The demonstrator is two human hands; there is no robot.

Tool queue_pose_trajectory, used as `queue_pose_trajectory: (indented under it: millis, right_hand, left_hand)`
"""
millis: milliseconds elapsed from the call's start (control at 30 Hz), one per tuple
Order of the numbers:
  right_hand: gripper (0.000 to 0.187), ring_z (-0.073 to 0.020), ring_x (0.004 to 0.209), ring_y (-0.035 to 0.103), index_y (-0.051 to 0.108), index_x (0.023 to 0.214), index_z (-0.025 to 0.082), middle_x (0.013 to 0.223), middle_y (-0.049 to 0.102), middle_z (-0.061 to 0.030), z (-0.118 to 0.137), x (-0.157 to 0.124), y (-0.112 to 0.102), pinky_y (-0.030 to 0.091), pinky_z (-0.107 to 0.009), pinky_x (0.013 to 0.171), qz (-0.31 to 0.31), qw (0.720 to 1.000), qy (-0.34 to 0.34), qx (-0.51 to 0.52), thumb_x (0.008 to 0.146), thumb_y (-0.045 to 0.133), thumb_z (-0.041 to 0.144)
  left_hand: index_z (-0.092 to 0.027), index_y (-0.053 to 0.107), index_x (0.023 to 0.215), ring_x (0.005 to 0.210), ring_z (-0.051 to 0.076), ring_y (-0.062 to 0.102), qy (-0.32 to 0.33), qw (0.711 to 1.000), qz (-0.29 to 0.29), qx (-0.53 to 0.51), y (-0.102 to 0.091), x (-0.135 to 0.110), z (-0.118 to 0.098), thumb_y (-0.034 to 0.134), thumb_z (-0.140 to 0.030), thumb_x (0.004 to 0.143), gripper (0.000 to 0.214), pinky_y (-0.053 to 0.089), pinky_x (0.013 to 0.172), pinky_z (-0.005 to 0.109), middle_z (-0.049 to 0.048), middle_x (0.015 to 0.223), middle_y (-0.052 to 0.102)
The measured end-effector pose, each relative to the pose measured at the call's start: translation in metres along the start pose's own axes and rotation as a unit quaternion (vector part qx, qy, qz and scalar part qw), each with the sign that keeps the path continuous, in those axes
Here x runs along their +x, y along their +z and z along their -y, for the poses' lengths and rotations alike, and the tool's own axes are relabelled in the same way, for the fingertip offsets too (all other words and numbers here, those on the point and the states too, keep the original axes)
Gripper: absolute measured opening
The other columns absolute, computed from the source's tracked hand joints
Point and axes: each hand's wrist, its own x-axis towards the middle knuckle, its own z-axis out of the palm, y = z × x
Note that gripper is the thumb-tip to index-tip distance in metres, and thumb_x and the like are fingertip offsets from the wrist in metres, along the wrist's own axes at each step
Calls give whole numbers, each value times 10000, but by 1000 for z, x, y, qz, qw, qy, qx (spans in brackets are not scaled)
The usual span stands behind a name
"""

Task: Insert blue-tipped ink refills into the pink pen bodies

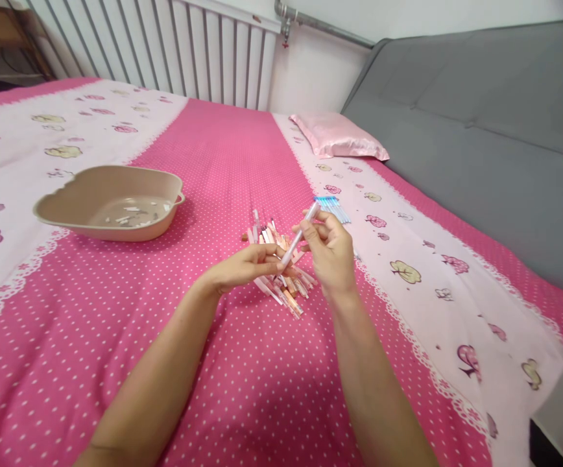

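A pale pink pen (299, 236) is held at a slant between both hands, above a loose heap of pens (288, 292) in pink, white and orange tones. My right hand (331, 250) grips the pen's upper part between thumb and fingers. At its lower end, my left hand (250, 263) pinches the tip with thumb and fingers. Beyond my right hand lies a neat row of blue pens (333, 209), side by side on the bedspread. My hands hide part of the heap.
A beige plastic basin (111, 227) with small white and grey bits inside stands to the left. The pink dotted bedspread (140, 363) lies beneath everything. A pink pillow (337, 135) rests by the grey headboard (476, 97); a white radiator (165, 45) stands behind.
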Motion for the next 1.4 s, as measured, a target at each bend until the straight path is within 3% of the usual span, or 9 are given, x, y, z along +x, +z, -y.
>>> queue_pose_trajectory:
  millis: [633,1133,1400]
  right_hand:
    - [277,-137,721,615,544,1037,189,775,652,-15,0,0,1,491,-282,641,17,1000,4,2,824,546,367]
    - [324,-143,803,630,587,1071,158,870,677,-46,11,0,2,520,-296,723,56,989,106,86,751,610,204]
    - [317,-135,813,627,599,1059,148,868,688,-47,10,0,1,508,-293,770,60,986,115,106,744,618,180]
  left_hand:
    - [-127,588,973,946,193,626,10,1000,2,-19,-1,-1,1,564,-260,819,205,453,884,347,121,974,674]
    - [-115,551,1100,953,210,632,28,997,-5,-67,2,0,0,553,-226,833,289,465,876,364,130,999,672]
    - [-102,547,1083,920,206,643,34,997,2,-67,2,0,-1,545,-216,839,269,468,863,360,134,999,671]
